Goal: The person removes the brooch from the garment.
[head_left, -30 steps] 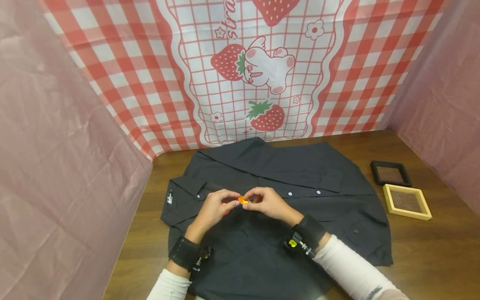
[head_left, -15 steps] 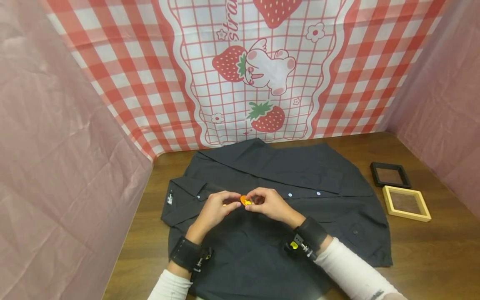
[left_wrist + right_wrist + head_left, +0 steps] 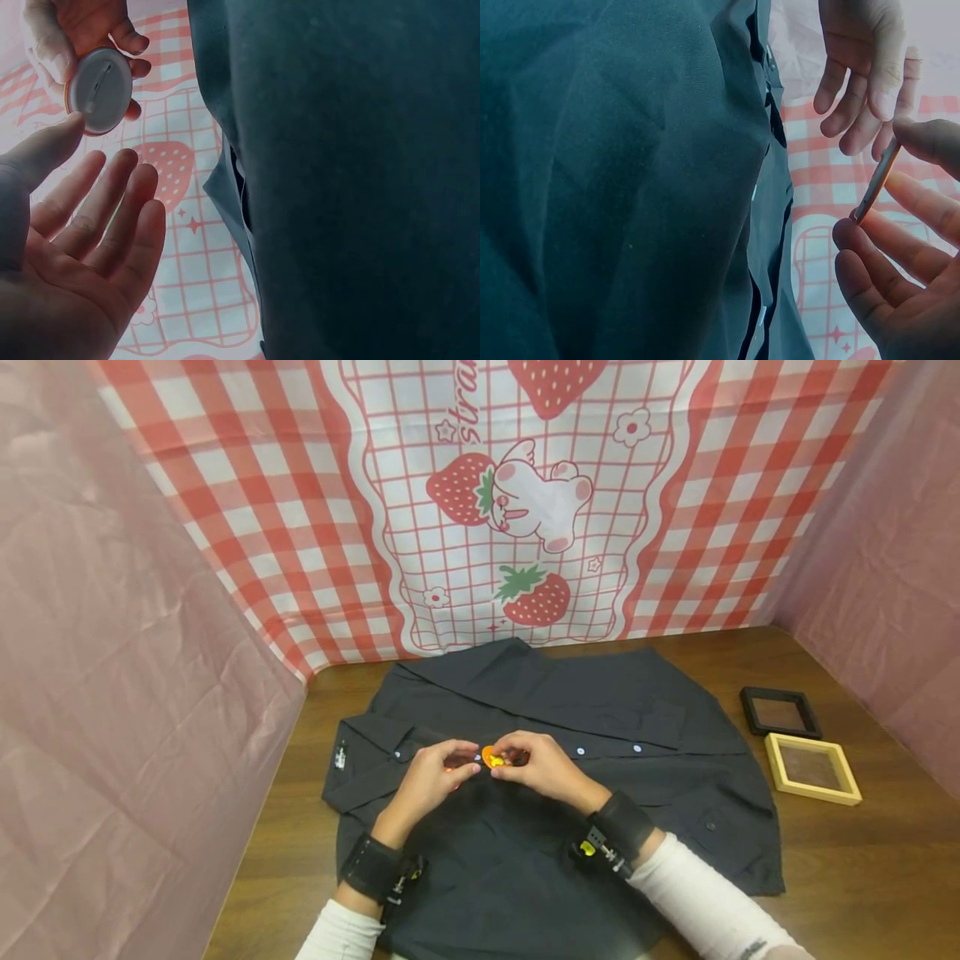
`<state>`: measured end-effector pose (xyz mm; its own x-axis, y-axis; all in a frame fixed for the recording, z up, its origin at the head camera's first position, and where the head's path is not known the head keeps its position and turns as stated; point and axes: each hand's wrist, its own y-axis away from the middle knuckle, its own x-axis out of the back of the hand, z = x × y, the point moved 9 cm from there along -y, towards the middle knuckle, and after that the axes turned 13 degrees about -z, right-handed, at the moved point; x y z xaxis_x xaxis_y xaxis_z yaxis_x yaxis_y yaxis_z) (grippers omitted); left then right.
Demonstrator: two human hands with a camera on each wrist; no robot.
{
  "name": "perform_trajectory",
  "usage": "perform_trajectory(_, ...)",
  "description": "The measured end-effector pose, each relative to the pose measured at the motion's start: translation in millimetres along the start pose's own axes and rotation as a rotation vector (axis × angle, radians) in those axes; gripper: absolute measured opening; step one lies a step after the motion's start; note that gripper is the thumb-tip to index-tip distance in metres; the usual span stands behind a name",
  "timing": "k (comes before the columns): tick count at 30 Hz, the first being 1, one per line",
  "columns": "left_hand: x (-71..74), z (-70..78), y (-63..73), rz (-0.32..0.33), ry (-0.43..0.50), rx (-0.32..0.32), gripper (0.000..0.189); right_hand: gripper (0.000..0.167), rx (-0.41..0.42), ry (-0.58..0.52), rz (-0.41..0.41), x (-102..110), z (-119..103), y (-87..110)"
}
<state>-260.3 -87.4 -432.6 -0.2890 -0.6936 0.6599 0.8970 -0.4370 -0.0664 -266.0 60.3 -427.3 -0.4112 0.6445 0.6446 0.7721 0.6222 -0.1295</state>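
Observation:
My right hand [image 3: 536, 764] pinches a round button badge [image 3: 491, 757] between thumb and fingers. Its orange front with a yellow figure shows in the head view. The left wrist view shows the white back of the badge [image 3: 100, 91], with a pin lying across it. My left hand [image 3: 435, 768] is beside it, fingers spread and relaxed, the thumb tip right at the badge's edge in the left wrist view. A small red-orange patch [image 3: 452, 769] peeks out between the left fingers. Both hands are over a dark button-up shirt [image 3: 480, 868] spread flat, its collar to the left.
A black frame [image 3: 806, 714] and a pale yellow frame [image 3: 851, 772] lie on the wooden table [image 3: 862, 860] at the right. A checked strawberry cloth [image 3: 300, 527] hangs behind, and pink cloth [image 3: 150, 693] walls stand at both sides. White buttons [image 3: 581, 751] run along the shirt's front.
The badge has turned to show more of its orange front and moved slightly right with my right hand. A gap has opened between it and the left fingers in the head view.

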Motion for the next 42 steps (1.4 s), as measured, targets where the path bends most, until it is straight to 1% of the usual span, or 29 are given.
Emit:
perform_trajectory(7, -2.1, 1.8, 2.6, -0.045, -0.061, 0.027, 0.026, 0.025, -0.019, 0.020, 0.049, 5, 3, 3.0)
perform_trajectory(12, -3.7, -0.2, 2.5, -0.059, -0.087, 0.047, 0.028, 0.024, -0.024, 0.040, 0.072, 6, 6, 4.6)
perform_trajectory(19, -3.9, -1.2, 3.8, -0.052, -0.132, 0.067, 0.029, 0.024, -0.039, 0.073, 0.112, 11, 9, 8.0)
perform_trajectory(25, -2.4, -0.8, 7.8, -0.051, -0.191, 0.101, 0.033, 0.025, -0.061, 0.089, 0.123, 15, 13, 12.5)
perform_trajectory(30, 0.4, 0.0, 7.5, -0.049, -0.221, 0.111, 0.035, 0.024, -0.069, 0.106, 0.146, 21, 16, 16.6)
perform_trajectory(33, 2.0, -0.5, 7.3, -0.044, -0.231, 0.117, 0.036, 0.024, -0.072, 0.126, 0.142, 24, 17, 17.9)
perform_trajectory(37, 2.9, -1.8, 8.3, -0.057, -0.238, 0.111, 0.038, 0.024, -0.086, 0.158, 0.131, 29, 18, 20.1)
perform_trajectory(42, 8.7, -5.0, 11.9, -0.055, -0.270, 0.124, 0.040, 0.025, -0.090, 0.182, 0.132, 37, 19, 24.6)
